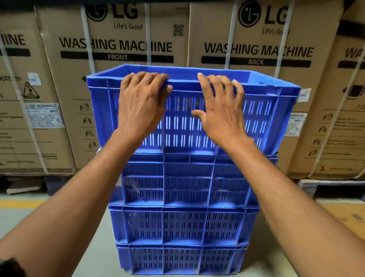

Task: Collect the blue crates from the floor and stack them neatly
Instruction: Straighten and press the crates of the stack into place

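Top crate (260, 117): blue, slotted walls, on three-crate stack (185, 228) on floor (4, 229).
Left hand (142, 105): my fingers curled over its near rim.
Right hand (222, 113): my fingers spread, resting on same rim.

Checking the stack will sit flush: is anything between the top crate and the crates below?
Nothing visible. The top crate rests directly on the stack, left hand gripping its rim, right hand resting there.
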Motion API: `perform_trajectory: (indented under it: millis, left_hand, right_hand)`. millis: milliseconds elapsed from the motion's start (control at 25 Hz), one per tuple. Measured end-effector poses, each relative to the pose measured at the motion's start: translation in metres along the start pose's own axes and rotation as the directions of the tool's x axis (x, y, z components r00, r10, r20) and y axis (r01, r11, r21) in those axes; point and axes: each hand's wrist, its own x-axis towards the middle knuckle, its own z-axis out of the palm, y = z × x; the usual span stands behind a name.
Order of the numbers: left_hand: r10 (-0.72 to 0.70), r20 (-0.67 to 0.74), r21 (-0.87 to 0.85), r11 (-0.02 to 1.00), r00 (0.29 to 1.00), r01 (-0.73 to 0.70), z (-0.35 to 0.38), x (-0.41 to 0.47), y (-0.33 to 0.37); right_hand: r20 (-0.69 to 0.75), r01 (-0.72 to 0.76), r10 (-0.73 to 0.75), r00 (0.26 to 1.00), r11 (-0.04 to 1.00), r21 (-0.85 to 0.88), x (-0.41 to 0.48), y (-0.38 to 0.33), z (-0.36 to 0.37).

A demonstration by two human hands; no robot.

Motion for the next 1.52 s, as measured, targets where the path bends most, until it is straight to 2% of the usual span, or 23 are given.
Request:
perform_trajectory:
  millis: [80,200,280,400,640,720,800,880,960,1080,1120,1160,1280,1360,1440,1520]
  left_hand:
    - [-0.003,-0.006,0.032,0.999,1.000,0.003,0.006,-0.003,-0.004]
    - [0.003,-0.079,0.023,1.000,0.997,-0.002,0.008,-0.001,-0.003]
    - [-0.019,-0.104,0.008,1.000,0.994,0.020,0.014,-0.002,-0.004]
    - [-0.088,-0.112,-0.034,0.996,0.990,0.085,0.025,-0.007,0.002]
    - [-0.080,0.013,-0.089,0.993,0.997,0.081,0.010,-0.008,-0.002]
    - [-0.060,0.061,-0.102,0.993,0.996,0.066,0.000,0.006,-0.008]
    - [0.009,0.184,-0.111,0.994,0.983,0.012,-0.010,0.023,-0.014]
    - [0.042,0.380,-0.115,0.993,0.924,0.002,-0.018,0.039,-0.019]
    - [0.006,0.544,-0.089,0.995,0.839,0.050,-0.026,0.053,-0.018]
    - [-0.065,0.711,-0.039,0.990,0.700,0.132,-0.038,0.068,-0.010]
    - [-0.077,0.755,-0.021,0.990,0.652,0.140,-0.042,0.072,-0.006]
    - [-0.091,0.795,0.003,0.989,0.600,0.146,-0.046,0.078,-0.002]
    - [-0.138,0.886,0.050,0.978,0.443,0.204,-0.051,0.108,0.018]
    - [-0.065,0.926,-0.021,0.974,0.372,0.224,-0.044,0.122,0.041]
    - [0.126,0.923,-0.171,0.981,0.363,0.095,-0.028,0.125,0.074]
    - [0.239,0.922,-0.255,0.967,0.304,0.014,-0.009,0.130,0.107]
  right_hand:
    - [-0.081,-0.064,0.065,0.995,0.998,0.014,-0.004,-0.009,0.007]
    - [-0.163,-0.052,0.057,0.985,0.998,0.036,-0.008,-0.002,0.009]
    - [-0.190,-0.045,0.057,0.980,0.997,0.064,-0.012,-0.002,0.018]
    - [-0.194,-0.130,0.151,0.969,0.984,0.121,-0.016,-0.013,0.025]
    - [-0.070,-0.246,0.260,0.963,0.955,0.164,-0.009,-0.027,0.003]
    - [0.058,-0.295,0.290,0.955,0.948,0.121,0.005,-0.029,-0.016]
    - [0.240,-0.260,0.234,0.942,0.962,0.080,0.023,-0.017,-0.030]
    - [0.381,-0.158,0.126,0.916,0.986,0.055,0.039,-0.002,-0.038]
    - [0.500,-0.094,0.047,0.865,0.993,0.068,0.049,0.006,-0.047]
    - [0.723,-0.096,-0.076,0.686,0.976,0.194,0.062,0.020,-0.063]
    - [0.767,-0.112,-0.079,0.636,0.975,0.194,0.066,0.033,-0.069]
    - [0.783,-0.122,-0.042,0.620,0.981,0.149,0.069,0.050,-0.074]
    - [0.788,-0.199,0.183,0.588,0.977,-0.079,0.065,0.121,-0.092]
    - [0.807,-0.215,0.202,0.556,0.972,-0.095,0.059,0.165,-0.098]
    - [0.847,-0.215,0.092,0.523,0.976,0.026,0.056,0.195,-0.092]
    - [0.868,-0.234,-0.003,0.497,0.963,0.137,0.056,0.212,-0.078]
